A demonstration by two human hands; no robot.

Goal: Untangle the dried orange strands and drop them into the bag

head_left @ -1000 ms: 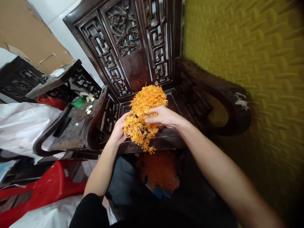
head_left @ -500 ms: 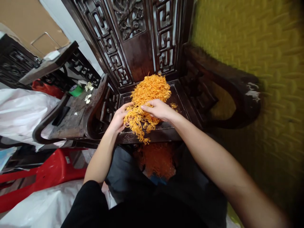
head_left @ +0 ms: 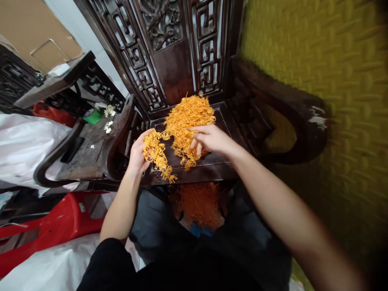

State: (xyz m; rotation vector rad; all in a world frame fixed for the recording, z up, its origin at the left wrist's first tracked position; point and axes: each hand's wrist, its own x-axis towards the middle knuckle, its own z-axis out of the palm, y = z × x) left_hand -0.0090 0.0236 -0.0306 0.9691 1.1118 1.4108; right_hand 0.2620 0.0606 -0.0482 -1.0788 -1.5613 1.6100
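The orange strands (head_left: 188, 117) are heaped on the seat of the dark carved chair (head_left: 212, 165), at 12 o'clock from both hands. A small clump (head_left: 156, 151) is pinched in the closed fingers of the left hand (head_left: 138, 153) and hangs down toward 6 o'clock. The right hand (head_left: 210, 139) is laid on the near edge of the heap, fingers curled into it, so it is nearer. More orange strands (head_left: 198, 204) are seen below the seat. No writing can be read.

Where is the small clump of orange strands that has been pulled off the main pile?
In the head view, left of centre, the small clump hangs from the left hand over the chair seat, beside the main pile.
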